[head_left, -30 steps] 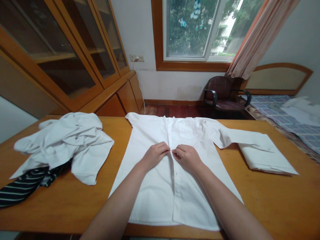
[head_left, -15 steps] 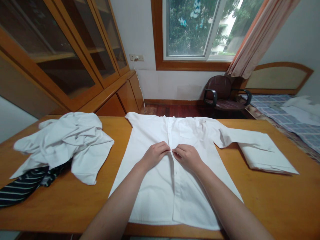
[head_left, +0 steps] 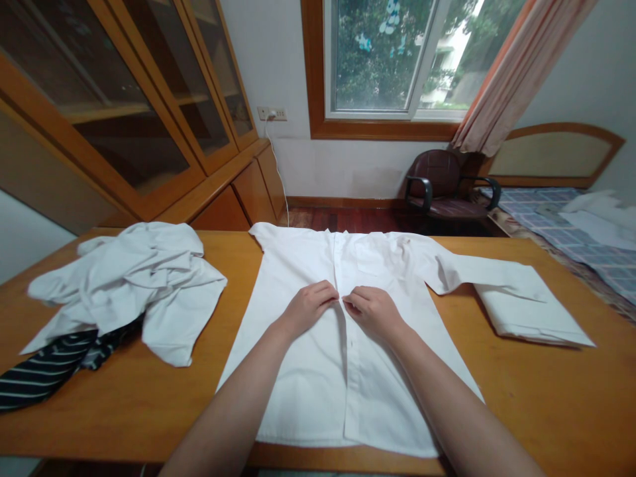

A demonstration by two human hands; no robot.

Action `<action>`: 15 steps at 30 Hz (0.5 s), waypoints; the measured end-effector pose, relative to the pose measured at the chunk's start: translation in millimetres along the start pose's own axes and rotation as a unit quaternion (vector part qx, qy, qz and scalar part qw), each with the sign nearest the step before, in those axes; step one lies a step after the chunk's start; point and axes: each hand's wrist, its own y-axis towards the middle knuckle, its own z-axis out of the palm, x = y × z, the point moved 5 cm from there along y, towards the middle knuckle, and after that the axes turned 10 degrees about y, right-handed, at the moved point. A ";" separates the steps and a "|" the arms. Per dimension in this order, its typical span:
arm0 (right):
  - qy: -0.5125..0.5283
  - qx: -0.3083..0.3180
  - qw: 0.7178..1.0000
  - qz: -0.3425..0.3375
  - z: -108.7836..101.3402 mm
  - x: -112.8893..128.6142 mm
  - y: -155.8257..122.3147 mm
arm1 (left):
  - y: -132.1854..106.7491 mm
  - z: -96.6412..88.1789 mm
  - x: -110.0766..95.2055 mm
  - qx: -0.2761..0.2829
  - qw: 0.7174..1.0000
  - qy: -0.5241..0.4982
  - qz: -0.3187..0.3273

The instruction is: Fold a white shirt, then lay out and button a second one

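Observation:
A white shirt (head_left: 308, 377) lies spread front side up on the wooden table, its collar end toward the window. Along its middle runs the button placket, joined above my hands and parted below them. My left hand (head_left: 311, 305) pinches the placket edge from the left. Opposite it, almost touching, my right hand (head_left: 372, 310) pinches the other edge with thumb and fingers. The button between the fingertips is too small to make out. One sleeve stretches right, over a folded white garment (head_left: 541, 321).
A crumpled white garment (head_left: 144, 278) lies at the table's left, partly over a dark striped tie (head_left: 44, 371). Behind the wooden table (head_left: 556, 411) stand a brown armchair (head_left: 440, 182) and a bed (head_left: 551, 205). A glass-fronted cabinet (head_left: 193, 172) rises at the left.

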 end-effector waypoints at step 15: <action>0.004 -0.012 1.000 -0.015 -1.3 1.2 0.3 | -0.6 0.2 0.0 0.000 1.000 0.001 0.005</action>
